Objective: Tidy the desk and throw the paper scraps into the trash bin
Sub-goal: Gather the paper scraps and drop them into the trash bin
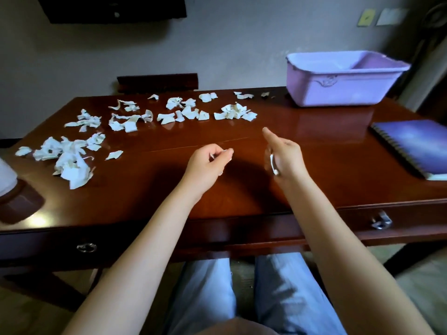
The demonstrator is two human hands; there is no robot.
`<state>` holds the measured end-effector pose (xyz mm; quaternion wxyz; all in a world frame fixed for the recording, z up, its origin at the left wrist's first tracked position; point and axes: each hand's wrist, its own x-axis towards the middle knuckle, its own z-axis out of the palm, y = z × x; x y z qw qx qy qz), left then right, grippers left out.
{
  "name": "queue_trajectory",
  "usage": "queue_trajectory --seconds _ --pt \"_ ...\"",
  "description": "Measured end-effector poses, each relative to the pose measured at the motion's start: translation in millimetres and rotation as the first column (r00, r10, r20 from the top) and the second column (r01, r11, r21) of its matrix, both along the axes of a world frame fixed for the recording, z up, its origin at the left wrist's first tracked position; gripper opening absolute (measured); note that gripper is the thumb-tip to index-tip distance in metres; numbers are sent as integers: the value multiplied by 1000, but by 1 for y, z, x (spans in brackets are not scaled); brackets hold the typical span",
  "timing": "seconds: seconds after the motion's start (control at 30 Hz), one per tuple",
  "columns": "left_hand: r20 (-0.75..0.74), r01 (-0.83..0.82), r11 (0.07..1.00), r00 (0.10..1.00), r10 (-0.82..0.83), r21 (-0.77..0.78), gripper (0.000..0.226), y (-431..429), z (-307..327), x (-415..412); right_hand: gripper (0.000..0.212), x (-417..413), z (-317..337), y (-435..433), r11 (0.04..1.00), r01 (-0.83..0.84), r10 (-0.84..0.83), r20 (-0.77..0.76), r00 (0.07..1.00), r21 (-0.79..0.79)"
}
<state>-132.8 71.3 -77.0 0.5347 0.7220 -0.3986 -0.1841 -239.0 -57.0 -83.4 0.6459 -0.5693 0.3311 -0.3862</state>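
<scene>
A person seated at a polished wooden desk (242,189) holds both bare hands just above its centre. The left hand (208,163) is curled, thumb and fingers pinching a small white paper scrap (223,151). The right hand (284,153) points its forefinger toward the upper frame, the other fingers folded over a pale, blurred piece (272,163) that appears to be more paper.

Torn paper scraps (72,155) lie strewn across the left and upper centre of the desktop, the densest heap at middle left. A lilac plastic bin (338,85) stands on the desk at upper right, well apart from the hands; its inside is only partly seen. A blue spiral-bound notebook (416,146) lies at the right edge, its corner cut off by the frame. A white object on a dark base (14,194) is clipped at the left edge and hard to identify. Two metal drawer pulls (86,247) show on the desk front, with blue-trousered legs (208,298) below.
</scene>
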Motion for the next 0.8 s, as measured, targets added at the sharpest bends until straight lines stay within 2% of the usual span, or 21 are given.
queue_trajectory --seconds 0.1,0.17,0.47,0.63,0.73,0.8 --pt "-164 115 990 978 -128 -85 28 -27 5 -35 58 -36 1 -11 996 89 -90 52 995 33" --pt "-220 179 976 954 -203 -126 27 -43 5 -59 58 -63 0 -16 988 150 -152 82 985 37" --pt "-262 489 847 807 -529 -208 25 -89 -11 -175 59 -184 -23 -28 874 484 -486 141 863 52" --pt "-303 606 779 721 -623 -162 30 -105 -38 -228 53 -244 -55 -32 775 601 -628 129 768 194" --pt "-360 645 760 692 -625 -80 31 -115 -64 -254 50 -272 -88 -38 705 647 -675 -3 737 291" --pt "-428 658 753 677 -599 -13 32 -126 -85 -271 47 -288 -114 -44 658 638 -684 -37 729 400"
